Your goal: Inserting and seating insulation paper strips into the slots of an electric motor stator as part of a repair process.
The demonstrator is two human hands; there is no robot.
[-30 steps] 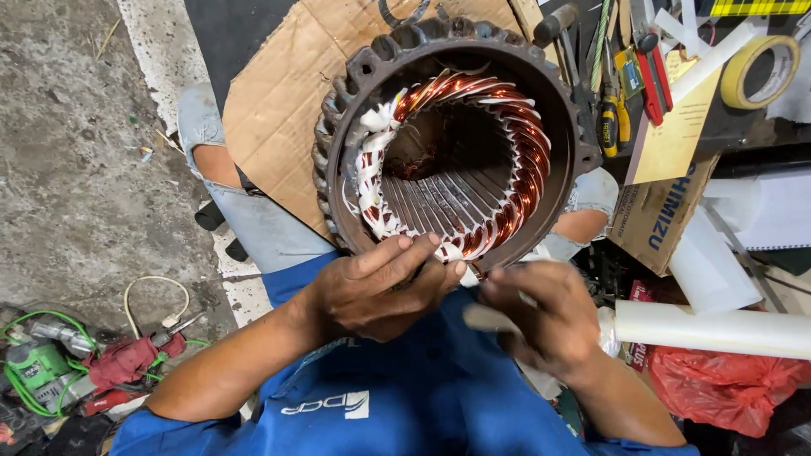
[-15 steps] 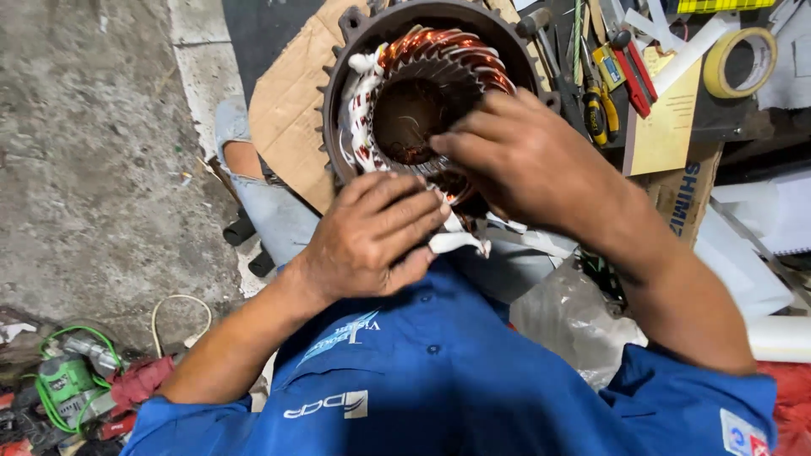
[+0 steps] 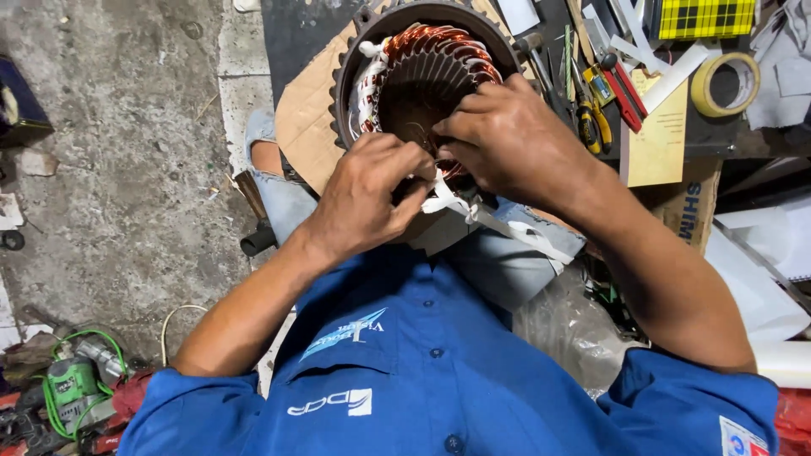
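Both grips pinch white strip (image 3: 448, 201) at stator (image 3: 422, 84).

I'm seeing the stator (image 3: 422, 76) sitting on cardboard (image 3: 304, 127) ahead, my hands meeting at its near rim; tape roll (image 3: 725, 84) lying far right, pliers (image 3: 589, 118) between.

You look down on a rough grey concrete floor (image 3: 127, 143), stained and gritty, filling the scene from nine to eleven o'clock. A flattened sheet of brown cardboard (image 3: 308, 127) lies toward twelve. At one to two o'clock, a cluttered dark workbench (image 3: 718, 135) carries a roll of yellow tape (image 3: 725, 84) and red-handled pliers (image 3: 621, 84). A green power tool (image 3: 72, 384) sits at eight o'clock. Light is even and soft.
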